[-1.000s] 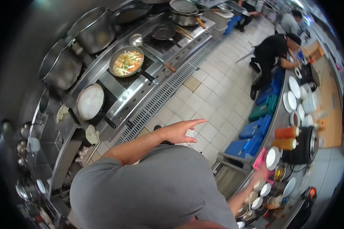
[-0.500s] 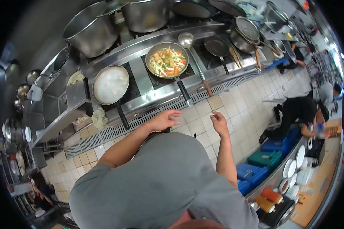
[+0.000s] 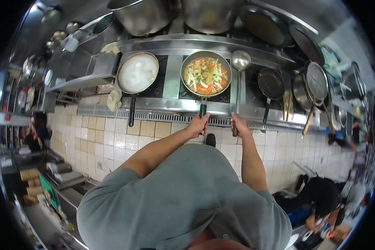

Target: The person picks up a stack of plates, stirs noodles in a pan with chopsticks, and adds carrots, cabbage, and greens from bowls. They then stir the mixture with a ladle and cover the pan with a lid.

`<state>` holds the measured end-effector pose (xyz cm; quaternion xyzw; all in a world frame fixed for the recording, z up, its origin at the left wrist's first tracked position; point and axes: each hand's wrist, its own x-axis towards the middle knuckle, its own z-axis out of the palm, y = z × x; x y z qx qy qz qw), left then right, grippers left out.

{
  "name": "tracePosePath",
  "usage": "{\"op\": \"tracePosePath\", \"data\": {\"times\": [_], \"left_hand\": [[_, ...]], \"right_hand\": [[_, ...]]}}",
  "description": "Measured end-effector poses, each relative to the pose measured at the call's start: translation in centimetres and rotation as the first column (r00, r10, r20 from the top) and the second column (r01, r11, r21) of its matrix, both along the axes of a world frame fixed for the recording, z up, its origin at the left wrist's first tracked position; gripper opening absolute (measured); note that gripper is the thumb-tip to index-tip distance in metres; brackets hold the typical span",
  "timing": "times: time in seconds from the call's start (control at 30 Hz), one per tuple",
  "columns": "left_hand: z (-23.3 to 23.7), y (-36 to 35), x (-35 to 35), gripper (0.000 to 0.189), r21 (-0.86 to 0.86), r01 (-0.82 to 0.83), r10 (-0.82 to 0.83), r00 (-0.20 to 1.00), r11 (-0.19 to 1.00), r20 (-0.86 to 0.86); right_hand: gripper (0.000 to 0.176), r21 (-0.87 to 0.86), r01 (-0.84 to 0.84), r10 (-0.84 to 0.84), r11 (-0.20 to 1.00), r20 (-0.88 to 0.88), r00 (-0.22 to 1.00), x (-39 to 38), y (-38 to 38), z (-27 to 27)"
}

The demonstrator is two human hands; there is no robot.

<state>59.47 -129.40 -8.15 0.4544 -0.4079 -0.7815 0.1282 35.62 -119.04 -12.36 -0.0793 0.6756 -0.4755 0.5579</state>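
Note:
My left hand (image 3: 198, 125) is wrapped round the black handle of a frying pan (image 3: 186, 86) on the stove. Shredded vegetables and chunks of food (image 3: 206, 76) lie in that pan. Just to the right, my right hand (image 3: 240, 125) grips the wooden end of a long steel ladle (image 3: 241, 61), whose bowl rests on the stove beside the pan's rim. A second pan (image 3: 138, 73), holding a whitish liquid, stands on the left with its handle towards me.
Large steel pots (image 3: 141, 18) stand at the back. A small dark pan (image 3: 271, 84) and a strainer (image 3: 317, 81) are on the right. A cloth (image 3: 114, 100) hangs at the left counter's edge. A person in black (image 3: 321, 196) bends at the lower right.
Both my hands have reached forward; the left has closed on the pan handle and the right on the ladle handle. The view has turned, so the stove now lies level.

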Motion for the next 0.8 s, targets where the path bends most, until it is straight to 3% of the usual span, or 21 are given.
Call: {"op": "tracePosePath", "data": {"times": [0.07, 0.13, 0.2, 0.27, 0.33, 0.37, 0.4, 0.47, 0.5, 0.57, 0.6, 0.63, 0.67, 0.73, 0.8], "left_hand": [[-0.3, 0.2, -0.5, 0.034, -0.013, -0.049, 0.049, 0.999, 0.999, -0.009], [-0.5, 0.5, -1.1, 0.035, -0.013, -0.054, 0.054, 0.998, 0.998, -0.016], [-0.7, 0.9, -1.8, 0.037, -0.025, -0.08, 0.08, 0.997, 0.996, 0.006], [-0.6, 1.1, -2.1, 0.039, -0.011, -0.073, 0.073, 0.997, 0.997, 0.01], [-0.3, 0.7, -1.8, 0.04, -0.014, -0.062, 0.062, 0.998, 0.998, 0.023], [-0.1, 0.7, -1.8, 0.04, 0.007, -0.076, 0.076, 0.997, 0.997, 0.03], [0.0, 0.8, -2.0, 0.039, 0.028, -0.084, 0.083, 0.996, 0.996, 0.032], [-0.1, 0.7, -1.8, 0.04, 0.102, -0.1, 0.101, 0.995, 0.99, -0.001], [0.3, 0.5, -1.9, 0.039, 0.137, -0.129, 0.132, 0.991, 0.982, -0.012], [0.3, 0.7, -0.1, 0.039, 0.172, -0.144, 0.148, 0.989, 0.975, -0.011], [-0.4, 0.3, 0.9, 0.037, 0.075, -0.199, 0.197, 0.98, 0.977, 0.035], [-1.3, 0.0, 2.3, 0.036, -0.022, -0.252, 0.253, 0.964, 0.967, 0.078], [-2.0, 0.1, 4.0, 0.034, -0.054, -0.306, 0.31, 0.946, 0.951, 0.095], [-3.7, 1.0, 8.0, 0.029, -0.136, -0.387, 0.403, 0.907, 0.912, 0.12], [-5.6, 2.4, 12.8, 0.025, -0.224, -0.407, 0.446, 0.88, 0.885, 0.164]], "right_hand": [[0.03, -0.221, 0.049, -0.001, 0.974, 0.212, 0.977, -1.3, 1.2, 2.2], [0.032, -0.263, -0.005, 0.048, 0.965, 0.156, 0.987, -2.3, 3.0, 2.3], [0.029, -0.181, -0.162, 0.097, 0.97, -0.323, 0.941, -1.1, 5.9, 4.2], [0.025, -0.178, -0.189, 0.113, 0.966, -0.364, 0.925, -1.9, 8.3, 4.8], [0.018, -0.249, -0.365, 0.211, 0.897, -0.485, 0.849, -2.3, 9.7, 3.8], [0.029, -0.345, -0.206, 0.195, 0.916, -0.067, 0.979, -1.6, 9.2, 8.5], [0.033, -0.415, -0.137, 0.293, 0.899, 0.339, 0.894, -2.2, 8.8, 12.0], [0.032, -0.065, -0.541, 0.543, 0.838, 0.0, 0.84, -2.4, 7.2, 13.3], [0.031, -0.021, -0.424, 0.33, 0.905, -0.592, 0.735, -1.3, 6.9, 10.8], [0.032, -0.016, -0.424, 0.321, 0.906, -0.627, 0.71, -1.7, 6.4, 12.3], [0.034, -0.013, -0.446, 0.324, 0.895, -0.668, 0.67, -2.3, 5.4, 12.9], [0.035, -0.126, -0.372, 0.199, 0.919, -0.668, 0.717, -2.3, 5.0, 12.8], [0.035, -0.13, -0.369, 0.193, 0.92, -0.671, 0.716, -3.1, 4.2, 13.6], [0.038, -0.252, -0.16, -0.04, 0.954, -0.639, 0.768, -6.2, 1.3, 17.7], [0.039, -0.171, -0.096, -0.001, 0.981, -0.493, 0.87, -10.1, -1.4, 23.1]]}}
